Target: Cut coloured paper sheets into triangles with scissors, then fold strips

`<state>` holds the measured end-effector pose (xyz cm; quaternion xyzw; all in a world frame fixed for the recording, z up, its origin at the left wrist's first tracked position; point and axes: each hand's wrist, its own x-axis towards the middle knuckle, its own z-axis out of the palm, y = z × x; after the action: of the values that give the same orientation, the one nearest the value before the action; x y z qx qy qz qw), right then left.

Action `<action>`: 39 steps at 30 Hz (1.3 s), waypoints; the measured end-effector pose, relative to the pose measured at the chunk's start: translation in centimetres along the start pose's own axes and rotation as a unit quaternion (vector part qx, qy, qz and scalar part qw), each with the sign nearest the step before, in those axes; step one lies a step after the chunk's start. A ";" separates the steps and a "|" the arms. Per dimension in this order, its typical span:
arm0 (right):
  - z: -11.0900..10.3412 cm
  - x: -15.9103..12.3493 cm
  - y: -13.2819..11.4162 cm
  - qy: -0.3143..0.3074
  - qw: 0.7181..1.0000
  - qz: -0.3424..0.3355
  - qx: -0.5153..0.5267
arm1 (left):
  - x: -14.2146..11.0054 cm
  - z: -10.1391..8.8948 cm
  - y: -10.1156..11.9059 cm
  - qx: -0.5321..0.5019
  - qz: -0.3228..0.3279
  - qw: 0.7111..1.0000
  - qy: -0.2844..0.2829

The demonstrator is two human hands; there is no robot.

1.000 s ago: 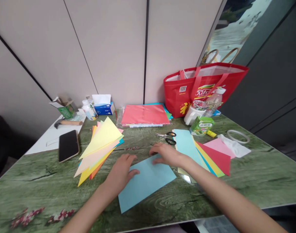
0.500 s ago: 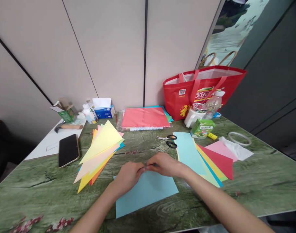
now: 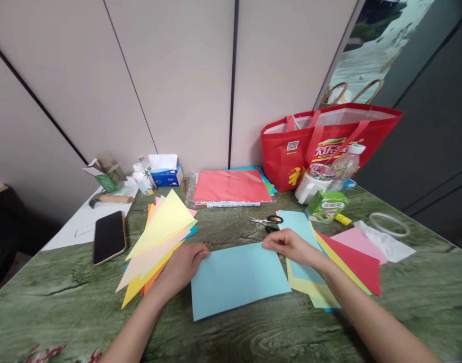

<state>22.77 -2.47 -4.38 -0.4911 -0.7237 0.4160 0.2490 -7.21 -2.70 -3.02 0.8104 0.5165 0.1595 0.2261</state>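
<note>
A light blue sheet of paper (image 3: 240, 280) lies in front of me, its far edge slightly higher than the near one. My left hand (image 3: 187, 264) is closed on its far left corner, thumb on top. The far right corner is pinched between the thumb and fingers of my right hand (image 3: 289, 247). Left of the sheet is a fanned stack of coloured paper triangles (image 3: 163, 227), pale yellow uppermost. To the right, partly under my right forearm, are fanned coloured paper strips (image 3: 295, 224). Small scissors (image 3: 272, 220) with black handles lie just beyond my right hand.
A black phone (image 3: 110, 237), a hammer (image 3: 112, 199) and a tissue box (image 3: 168, 176) are on the left. Red paper in a plastic sleeve (image 3: 233, 186) lies at the back. A red bag (image 3: 280, 156), white mug (image 3: 312, 186), green box (image 3: 325, 205) and tape roll (image 3: 389, 224) stand right.
My hands have moved apart from the middle of the sheet's far edge to its two far corners. The blue sheet has shifted slightly, and the view has turned a little left.
</note>
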 end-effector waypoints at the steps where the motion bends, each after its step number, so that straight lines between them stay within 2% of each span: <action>1: 0.0 0.1 0.3 0.015 1.000 0.011 0.017 | 0.2 0.2 -0.4 0.004 -0.004 1.000 0.018; 4: 0.1 0.6 1.0 0.074 0.995 0.036 0.061 | 0.7 0.3 -2.0 0.037 -0.038 0.993 0.102; 6: 0.3 1.3 1.4 0.124 0.987 0.050 0.088 | 0.9 -0.2 -3.4 0.078 -0.061 0.981 0.165; 8: 0.5 2.0 1.7 0.175 0.976 0.060 0.115 | 1.0 -0.9 -4.9 0.122 -0.073 0.969 0.201; 11: 1.0 3.0 2.0 0.235 0.957 0.068 0.156 | 1.2 -2.0 -6.5 0.176 -0.082 0.956 0.219; 15: 1.6 3.8 2.0 0.274 0.938 0.069 0.201 | 1.5 -2.7 -7.6 0.214 -0.083 0.951 0.208; 20: 1.5 4.4 2.2 0.327 0.915 0.048 0.231 | 1.2 -2.3 -8.2 0.221 -0.073 0.951 0.205; 24: 1.7 4.5 2.5 0.402 0.881 0.017 0.248 | 0.9 -1.8 -8.5 0.222 -0.075 0.937 0.258; 26: 2.0 4.3 2.3 0.415 0.875 0.011 0.249 | 0.7 -2.0 -7.9 0.224 -0.079 0.924 0.299; 28: 2.4 4.1 1.8 0.395 0.883 0.009 0.255 | 0.4 -2.6 -6.4 0.228 -0.087 0.907 0.344; 32: 3.6 4.0 -0.3 0.286 0.913 0.006 0.289 | -1.4 -5.1 -1.0 0.253 -0.079 0.865 0.427; 34: 4.3 3.9 -1.4 0.233 0.919 0.011 0.317 | -2.6 -6.5 2.0 0.241 -0.072 0.855 0.453; 35: 4.7 3.8 -2.0 0.207 0.921 0.014 0.331 | -3.2 -7.1 3.3 0.218 -0.072 0.854 0.467; 36: 5.0 3.6 -2.5 0.182 0.921 0.017 0.345 | -3.8 -7.6 4.5 0.184 -0.070 0.865 0.462; 39: 5.7 2.9 -3.9 0.109 0.917 0.014 0.384 | -4.6 -8.4 6.5 0.022 -0.094 0.902 0.421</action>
<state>15.27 -2.51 -4.18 -0.4103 -0.4692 0.6093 0.4901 -8.31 -7.56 7.43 0.6202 0.6408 0.4522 -0.0156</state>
